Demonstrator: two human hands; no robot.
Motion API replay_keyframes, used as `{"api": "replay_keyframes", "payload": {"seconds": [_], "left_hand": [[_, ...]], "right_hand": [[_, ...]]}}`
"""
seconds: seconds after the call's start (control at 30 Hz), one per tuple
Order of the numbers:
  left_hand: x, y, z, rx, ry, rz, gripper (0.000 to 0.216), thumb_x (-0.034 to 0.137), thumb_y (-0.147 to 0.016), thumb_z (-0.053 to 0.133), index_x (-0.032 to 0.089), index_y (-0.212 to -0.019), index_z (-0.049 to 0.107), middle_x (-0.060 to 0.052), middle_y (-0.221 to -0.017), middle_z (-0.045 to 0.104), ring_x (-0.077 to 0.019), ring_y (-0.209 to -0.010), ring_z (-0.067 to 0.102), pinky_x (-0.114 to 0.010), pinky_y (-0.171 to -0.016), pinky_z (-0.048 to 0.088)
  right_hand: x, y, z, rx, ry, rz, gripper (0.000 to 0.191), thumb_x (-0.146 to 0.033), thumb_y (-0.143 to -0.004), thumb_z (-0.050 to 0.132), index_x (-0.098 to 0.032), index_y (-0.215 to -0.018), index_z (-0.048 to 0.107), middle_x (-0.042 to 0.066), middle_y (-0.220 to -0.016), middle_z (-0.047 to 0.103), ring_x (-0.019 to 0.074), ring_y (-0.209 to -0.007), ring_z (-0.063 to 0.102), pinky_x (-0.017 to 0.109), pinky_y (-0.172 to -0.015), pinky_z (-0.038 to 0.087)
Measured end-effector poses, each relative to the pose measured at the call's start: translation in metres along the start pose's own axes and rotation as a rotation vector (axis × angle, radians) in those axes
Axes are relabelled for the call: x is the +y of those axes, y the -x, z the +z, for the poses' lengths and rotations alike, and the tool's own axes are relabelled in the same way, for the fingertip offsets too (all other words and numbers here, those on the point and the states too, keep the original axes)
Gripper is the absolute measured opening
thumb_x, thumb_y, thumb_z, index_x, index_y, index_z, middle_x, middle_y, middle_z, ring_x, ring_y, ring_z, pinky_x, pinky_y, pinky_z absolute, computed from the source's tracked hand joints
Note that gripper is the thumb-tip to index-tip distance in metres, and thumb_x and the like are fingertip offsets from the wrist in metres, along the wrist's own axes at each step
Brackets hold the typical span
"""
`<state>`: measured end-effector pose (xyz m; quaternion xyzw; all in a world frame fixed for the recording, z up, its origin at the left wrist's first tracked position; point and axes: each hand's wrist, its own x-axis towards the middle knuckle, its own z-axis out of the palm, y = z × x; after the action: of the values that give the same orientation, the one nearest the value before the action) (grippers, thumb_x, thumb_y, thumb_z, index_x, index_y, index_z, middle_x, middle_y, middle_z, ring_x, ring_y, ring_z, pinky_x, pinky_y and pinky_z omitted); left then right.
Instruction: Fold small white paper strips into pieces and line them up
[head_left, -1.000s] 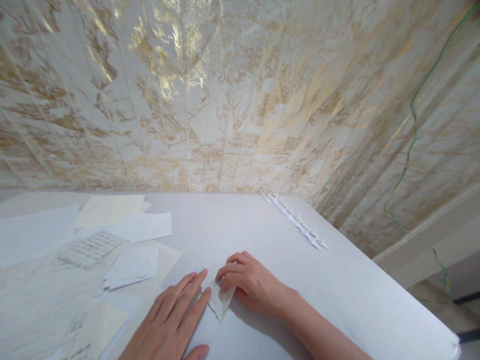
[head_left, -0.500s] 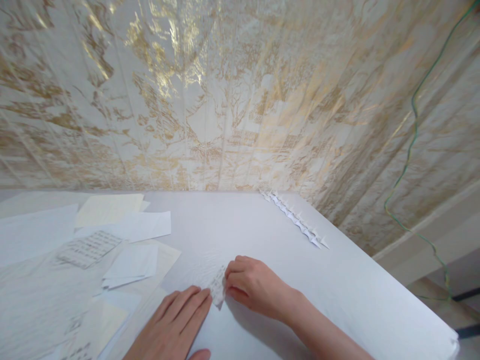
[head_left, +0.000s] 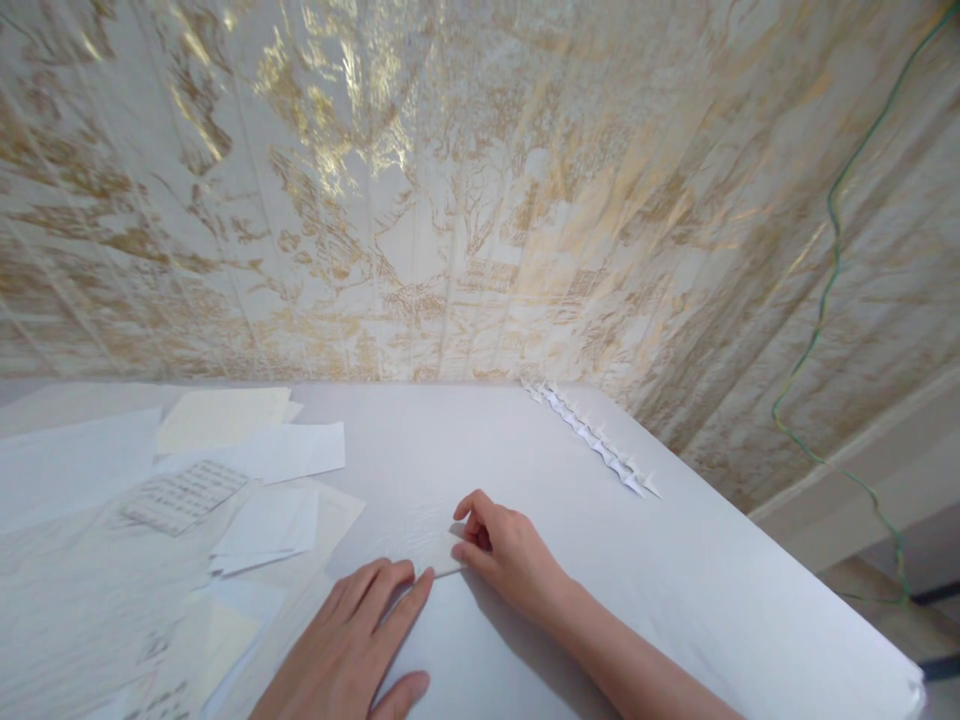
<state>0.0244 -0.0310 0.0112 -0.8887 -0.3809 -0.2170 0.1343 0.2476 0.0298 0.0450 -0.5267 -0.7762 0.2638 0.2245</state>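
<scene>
A small folded piece of paper point(head_left: 441, 556), pale on the side facing me, lies on the white table near the front middle. My left hand point(head_left: 346, 632) rests palm down with its fingers spread, the index fingertip at the paper's lower left edge. At the paper's right end is my right hand point(head_left: 511, 548), its thumb and curled fingers pinching that end. The fingers partly cover the paper, so its full shape is hidden.
Loose white sheets point(head_left: 266, 522), cream sheets point(head_left: 225, 418) and a sheet with writing point(head_left: 186, 497) overlap on the left. Rows of pointed folded paper pieces point(head_left: 596, 443) stand along the back right edge. A patterned gold curtain point(head_left: 420, 220) hangs behind; a green cord point(head_left: 825, 290) dangles at right.
The paper has been turned or folded: a printed face showed before, and a plain face with a straight front edge shows now. My left index finger has spread away from the others.
</scene>
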Motion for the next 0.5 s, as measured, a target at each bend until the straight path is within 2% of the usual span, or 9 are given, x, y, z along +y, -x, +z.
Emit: {"api": "replay_keyframes", "payload": {"seconds": [0.2, 0.5], "left_hand": [[-0.0006, -0.0017, -0.0014, 0.018, 0.032, -0.005, 0.057, 0.04, -0.081, 0.074, 0.022, -0.133, 0.057, -0.005, -0.12, 0.072, -0.0247, -0.105, 0.067, -0.034, -0.088, 0.056], [-0.0009, 0.003, 0.0031, -0.001, 0.006, -0.03, 0.056, 0.043, -0.083, 0.071, 0.024, -0.134, 0.056, -0.004, -0.127, 0.071, -0.0256, -0.109, 0.068, -0.036, -0.092, 0.055]], "right_hand": [[-0.0006, 0.0006, 0.0018, 0.018, 0.089, -0.041, 0.022, -0.006, -0.081, 0.06, -0.02, -0.097, 0.06, -0.003, -0.075, 0.062, 0.0147, -0.069, 0.054, 0.024, -0.067, 0.038], [0.0017, 0.0006, 0.0053, 0.022, 0.118, -0.089, 0.02, -0.004, -0.082, 0.055, -0.02, -0.089, 0.066, 0.0, -0.078, 0.064, 0.0158, -0.076, 0.056, 0.025, -0.071, 0.039]]}}
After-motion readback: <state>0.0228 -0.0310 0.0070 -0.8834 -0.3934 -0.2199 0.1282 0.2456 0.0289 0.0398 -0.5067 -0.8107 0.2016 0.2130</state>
